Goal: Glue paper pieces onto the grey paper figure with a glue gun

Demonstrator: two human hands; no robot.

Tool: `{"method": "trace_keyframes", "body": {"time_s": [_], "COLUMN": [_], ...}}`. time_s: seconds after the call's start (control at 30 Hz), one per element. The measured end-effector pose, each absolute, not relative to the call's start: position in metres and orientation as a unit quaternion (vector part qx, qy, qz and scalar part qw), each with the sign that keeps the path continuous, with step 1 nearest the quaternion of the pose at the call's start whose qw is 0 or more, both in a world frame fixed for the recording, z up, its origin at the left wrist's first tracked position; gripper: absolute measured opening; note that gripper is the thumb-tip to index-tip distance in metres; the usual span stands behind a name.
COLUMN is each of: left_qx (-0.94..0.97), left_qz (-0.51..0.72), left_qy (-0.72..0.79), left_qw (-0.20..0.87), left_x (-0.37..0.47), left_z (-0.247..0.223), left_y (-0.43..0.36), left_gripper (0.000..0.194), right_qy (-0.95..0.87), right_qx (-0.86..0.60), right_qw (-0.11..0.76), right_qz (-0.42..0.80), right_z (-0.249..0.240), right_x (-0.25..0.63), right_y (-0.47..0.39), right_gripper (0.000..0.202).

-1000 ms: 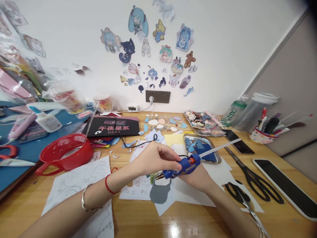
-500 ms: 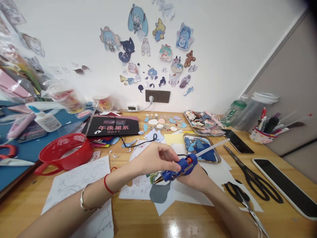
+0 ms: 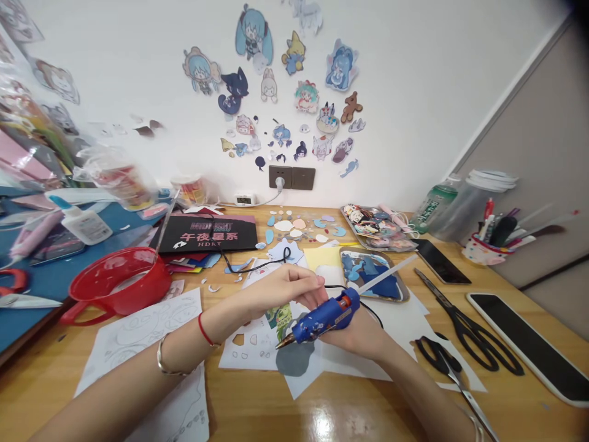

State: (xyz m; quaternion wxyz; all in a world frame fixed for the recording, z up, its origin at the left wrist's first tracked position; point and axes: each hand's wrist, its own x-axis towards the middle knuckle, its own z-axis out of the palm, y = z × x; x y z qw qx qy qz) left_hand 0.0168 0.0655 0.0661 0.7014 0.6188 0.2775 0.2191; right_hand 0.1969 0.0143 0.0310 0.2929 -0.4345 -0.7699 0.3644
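A blue hot glue gun (image 3: 324, 319) is in my right hand (image 3: 356, 334), tilted with its metal nozzle pointing down to the left. A white glue stick (image 3: 386, 275) sticks out of its back end. My left hand (image 3: 297, 287) hovers just above and left of the gun, fingers loosely bent; some fingertips lie close behind the gun's body, and I see nothing held in them. Under the nozzle is a grey rounded cut-out (image 3: 295, 359) on white paper. A green printed piece (image 3: 279, 319) lies beside it, partly covered by my left hand.
Black scissors (image 3: 464, 325), a second pair (image 3: 444, 362) and a white-edged phone (image 3: 529, 344) lie at right. Behind the gun is a tray of blue scraps (image 3: 407, 294). A red mug-like bowl (image 3: 119, 285) and a drawing sheet (image 3: 147, 344) are at left. A black cord (image 3: 239, 271) crosses the table.
My left fingers have come off the top of the glue gun and shifted slightly left. The gun has moved a little left and down, uncovering more of the green printed piece.
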Motion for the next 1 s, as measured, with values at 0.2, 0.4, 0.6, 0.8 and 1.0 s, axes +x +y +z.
{"method": "trace_keyframes", "body": {"time_s": [0.2, 0.4, 0.6, 0.8, 1.0], "left_qx": [0.610, 0.625, 0.720, 0.715, 0.712], "left_qz": [0.209, 0.163, 0.056, 0.047, 0.034], "left_qy": [0.296, 0.295, 0.287, 0.303, 0.278], "left_qw": [0.705, 0.704, 0.629, 0.628, 0.644], "left_x": [0.020, 0.058, 0.106, 0.105, 0.099], "left_z": [0.067, 0.094, 0.102, 0.094, 0.094], "left_y": [0.071, 0.093, 0.103, 0.102, 0.102], "left_gripper": [0.032, 0.026, 0.021, 0.024, 0.016], "right_qy": [-0.767, -0.755, -0.752, -0.732, -0.732], "right_qx": [-0.443, -0.410, -0.428, -0.462, -0.463], "right_qw": [0.280, 0.306, 0.309, 0.328, 0.323], "right_qz": [0.370, 0.410, 0.394, 0.378, 0.381], "right_z": [0.030, 0.030, 0.031, 0.038, 0.032], "right_x": [0.196, 0.191, 0.190, 0.194, 0.194], "right_y": [0.014, 0.013, 0.013, 0.013, 0.014], "right_gripper": [0.010, 0.016, 0.010, 0.012, 0.018]}}
